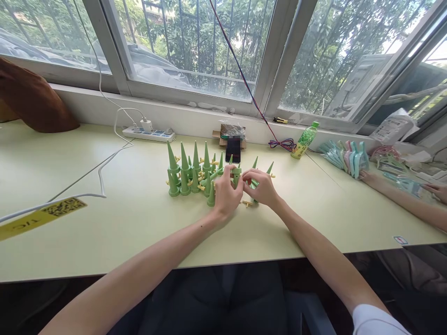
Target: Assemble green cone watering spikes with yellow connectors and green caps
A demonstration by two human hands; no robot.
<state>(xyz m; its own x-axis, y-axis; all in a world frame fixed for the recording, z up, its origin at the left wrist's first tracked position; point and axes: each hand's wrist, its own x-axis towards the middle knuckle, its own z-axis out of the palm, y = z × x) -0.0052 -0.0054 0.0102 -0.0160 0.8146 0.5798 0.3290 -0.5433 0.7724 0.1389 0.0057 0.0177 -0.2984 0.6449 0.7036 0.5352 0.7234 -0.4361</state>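
Note:
Several green cone-shaped plastic spikes [185, 174] with small yellow knobs stand upright in a cluster on the pale green table [104, 218]. My left hand [226, 193] is closed around one green spike piece [236, 174] at the right edge of the cluster. My right hand [262, 187] is pinched on that same piece from the right. A few more spikes [270, 168] lie behind my right hand, and a small yellow knob [247, 204] lies on the table under it.
A dark phone [233, 150] and a cardboard packet lie behind the cluster. A power strip [148, 134] with a white cable sits by the window ledge. A green bottle [304, 139] stands further right. Another person's hands [370, 177] work at the right beside pastel packets. A yellow label [42, 216] lies left.

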